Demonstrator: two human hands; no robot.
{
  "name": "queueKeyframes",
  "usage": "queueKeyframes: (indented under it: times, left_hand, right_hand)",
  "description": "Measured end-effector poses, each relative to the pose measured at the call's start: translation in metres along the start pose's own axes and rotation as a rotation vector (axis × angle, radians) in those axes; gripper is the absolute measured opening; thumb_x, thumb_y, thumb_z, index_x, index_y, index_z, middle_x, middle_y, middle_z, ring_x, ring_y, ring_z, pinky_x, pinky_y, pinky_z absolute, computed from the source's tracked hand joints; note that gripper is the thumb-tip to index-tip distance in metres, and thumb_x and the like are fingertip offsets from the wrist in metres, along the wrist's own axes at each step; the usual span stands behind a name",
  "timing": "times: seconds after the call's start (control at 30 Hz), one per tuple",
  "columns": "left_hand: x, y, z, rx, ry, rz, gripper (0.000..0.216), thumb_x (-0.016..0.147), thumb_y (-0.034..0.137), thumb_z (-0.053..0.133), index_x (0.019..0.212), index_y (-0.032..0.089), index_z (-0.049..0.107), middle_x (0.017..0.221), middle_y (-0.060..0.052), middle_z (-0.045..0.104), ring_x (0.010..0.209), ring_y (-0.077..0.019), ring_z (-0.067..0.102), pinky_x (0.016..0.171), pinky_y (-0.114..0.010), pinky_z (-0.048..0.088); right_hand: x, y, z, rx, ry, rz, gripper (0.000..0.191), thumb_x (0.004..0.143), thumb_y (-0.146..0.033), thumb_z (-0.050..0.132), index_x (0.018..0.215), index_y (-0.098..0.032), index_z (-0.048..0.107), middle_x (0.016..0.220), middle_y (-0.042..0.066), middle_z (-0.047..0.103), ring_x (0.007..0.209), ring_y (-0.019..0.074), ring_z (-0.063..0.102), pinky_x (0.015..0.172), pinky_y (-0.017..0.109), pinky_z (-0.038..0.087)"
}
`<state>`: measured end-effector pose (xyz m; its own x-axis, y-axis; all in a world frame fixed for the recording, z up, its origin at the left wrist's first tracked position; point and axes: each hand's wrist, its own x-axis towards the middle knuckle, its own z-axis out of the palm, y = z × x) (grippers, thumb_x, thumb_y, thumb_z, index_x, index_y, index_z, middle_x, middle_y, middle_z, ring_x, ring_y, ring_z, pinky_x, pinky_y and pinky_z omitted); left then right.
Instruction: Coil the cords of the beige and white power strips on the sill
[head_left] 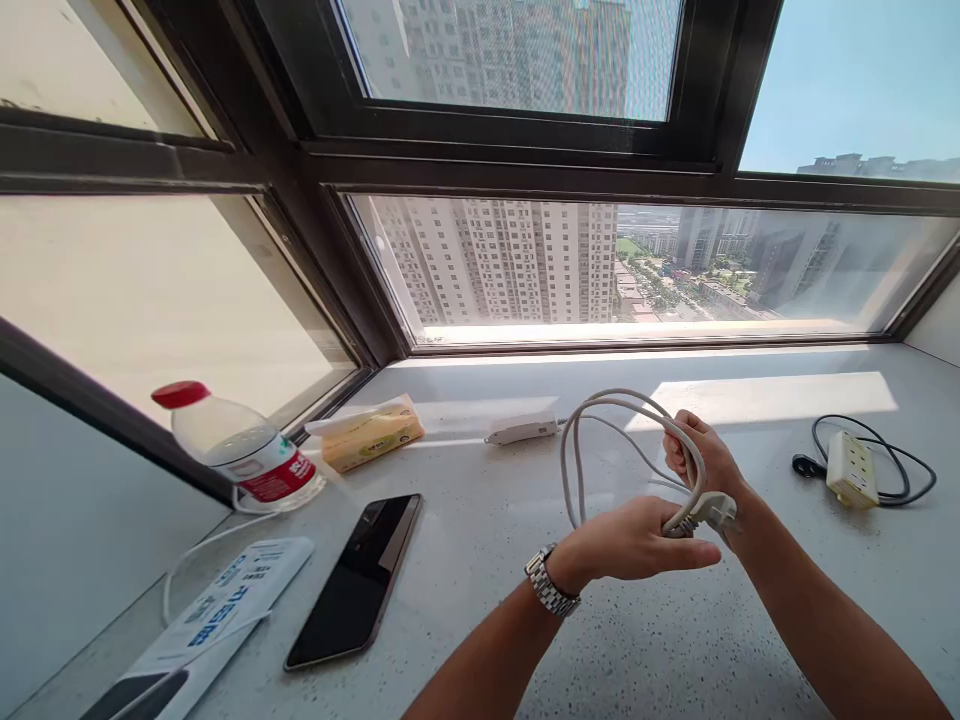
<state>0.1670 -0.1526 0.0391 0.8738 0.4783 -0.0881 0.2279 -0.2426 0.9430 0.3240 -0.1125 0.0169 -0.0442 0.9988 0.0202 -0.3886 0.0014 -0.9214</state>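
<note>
A pale grey power cable (574, 470) is gathered in loops between my two hands above the white counter. My right hand (701, 455) is closed around the upper part of the loops. Below it, my left hand (637, 535), with a metal watch at the wrist, holds the lower part of the coil; its thumb sticks out straight. The cable's plug (716, 510) hangs between the left fingers and the right wrist. A strand runs back to a slim white power strip (521, 428) lying on the counter. The left fingertips are partly hidden by the cable.
On the right lies a small cream power strip (852, 470) with a black cord. To the left are a black phone (356, 585), a tissue pack (373, 435), a red-capped bottle (251, 455), and a white box (225, 610) with a white cord. Dark window frames (525, 170) border the counter.
</note>
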Motion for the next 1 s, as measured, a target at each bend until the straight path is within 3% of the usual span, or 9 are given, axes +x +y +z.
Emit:
queueKeyframes:
  times: [0.1,0.33,0.5,0.67,0.8,0.9,1.0]
  left_hand:
    - [0.004,-0.006,0.004,0.156,0.095,0.046,0.043,0.072,0.057,0.065,0.068,0.017,0.049,0.058,0.006,0.037,0.052,-0.0066,0.029,0.049,-0.023,0.021]
    - [0.006,-0.007,0.004,0.245,0.209,0.007,0.044,0.071,0.059,0.067,0.076,0.017,0.056,0.058,0.005,0.044,0.052,-0.0085,0.035,0.049,-0.024,0.023]
    - [0.013,-0.012,0.009,0.239,0.391,0.050,0.036,0.075,0.050,0.066,0.080,0.017,0.055,0.066,0.004,0.052,0.058,-0.0103,0.041,0.054,-0.023,0.029]
    - [0.017,-0.017,0.013,0.262,0.546,0.048,0.028,0.078,0.042,0.062,0.072,0.017,0.049,0.063,0.003,0.050,0.058,-0.0104,0.038,0.054,-0.025,0.028]
    - [0.016,-0.017,0.009,0.202,0.518,0.050,0.026,0.080,0.035,0.057,0.066,0.018,0.043,0.060,0.005,0.043,0.057,-0.0095,0.035,0.053,-0.024,0.027]
    - [0.013,-0.016,0.003,0.122,0.424,0.100,0.027,0.079,0.031,0.054,0.062,0.018,0.039,0.058,0.005,0.038,0.056,-0.0086,0.032,0.053,-0.023,0.027]
    - [0.008,-0.015,-0.007,-0.013,0.367,0.125,0.030,0.079,0.030,0.052,0.058,0.018,0.035,0.053,0.007,0.029,0.050,-0.0062,0.025,0.048,-0.022,0.023]
  right_hand:
    - [-0.007,-0.002,0.011,0.089,-0.024,-0.064,0.051,0.061,-0.045,0.079,0.057,-0.021,0.034,0.045,-0.009,0.035,0.040,0.0049,0.026,0.037,0.019,0.020]
    - [-0.016,-0.001,0.024,0.201,-0.038,-0.088,0.042,0.075,-0.045,0.063,0.056,-0.021,0.033,0.049,-0.007,0.029,0.044,0.0078,0.026,0.042,0.023,0.028]
    - [-0.015,0.009,0.031,0.184,-0.032,-0.179,0.038,0.074,-0.050,0.063,0.060,-0.021,0.042,0.055,-0.004,0.038,0.049,0.0092,0.035,0.048,0.026,0.036]
    - [-0.009,0.026,0.032,0.157,0.113,-0.246,0.037,0.070,-0.057,0.067,0.070,-0.021,0.058,0.058,-0.002,0.049,0.051,0.0119,0.044,0.049,0.028,0.037]
    - [-0.008,0.035,0.029,0.155,0.235,-0.224,0.048,0.070,-0.066,0.062,0.068,-0.019,0.064,0.054,-0.001,0.050,0.049,0.0112,0.044,0.048,0.026,0.037]
    - [-0.013,0.032,0.029,0.164,0.156,-0.127,0.058,0.074,-0.074,0.051,0.067,-0.018,0.066,0.053,0.000,0.049,0.049,0.0116,0.045,0.048,0.026,0.038]
    - [-0.020,0.025,0.031,0.152,0.052,-0.065,0.064,0.076,-0.078,0.043,0.076,-0.019,0.068,0.065,0.003,0.057,0.060,0.0144,0.053,0.056,0.027,0.044]
